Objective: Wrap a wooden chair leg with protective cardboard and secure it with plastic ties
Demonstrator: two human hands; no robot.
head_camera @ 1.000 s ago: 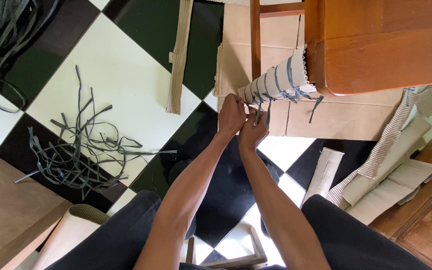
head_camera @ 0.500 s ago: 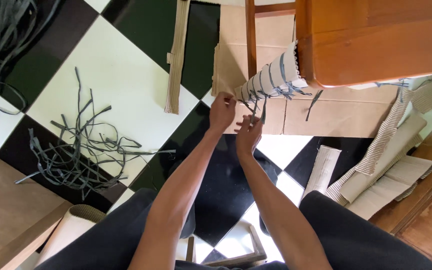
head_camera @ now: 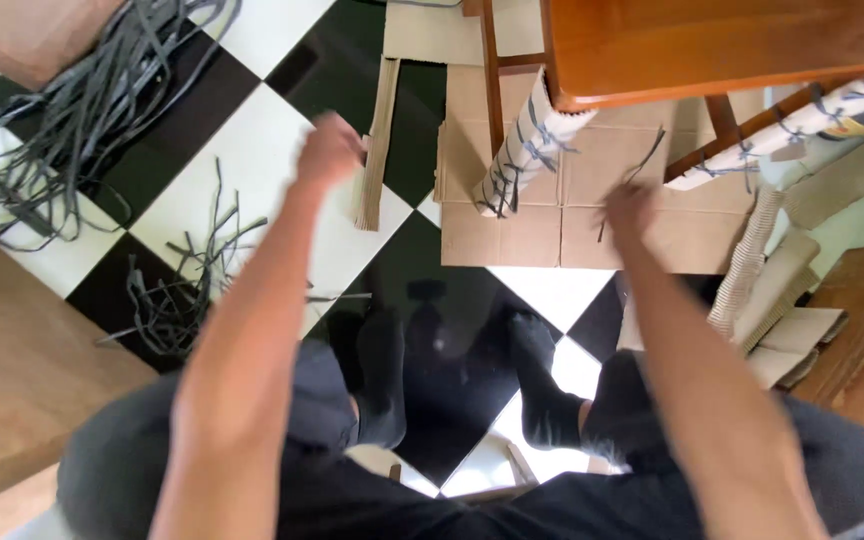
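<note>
A wooden chair leg wrapped in pale corrugated cardboard and tied with grey straps (head_camera: 520,150) slants down from the wooden seat (head_camera: 712,40). My left hand (head_camera: 330,150) is raised far to the left of it, blurred, fingers curled with nothing visible in them. My right hand (head_camera: 630,208) hovers to the right of the leg over the flat cardboard sheet (head_camera: 512,230), near a loose grey strap end (head_camera: 645,160). Its fingers are too blurred to read. Neither hand touches the wrapped leg.
A second wrapped leg (head_camera: 802,130) lies at the upper right. Grey strap bundles lie at the upper left (head_camera: 82,100) and the left middle (head_camera: 187,285). A corrugated strip (head_camera: 377,140) and cardboard offcuts (head_camera: 772,300) lie on the black-and-white tiled floor. A wooden surface (head_camera: 12,360) is at the left.
Both hands have left the straps at the wrapped leg and swung apart, the left one up and left, the right one to the right. The view has pulled back and shifted.
</note>
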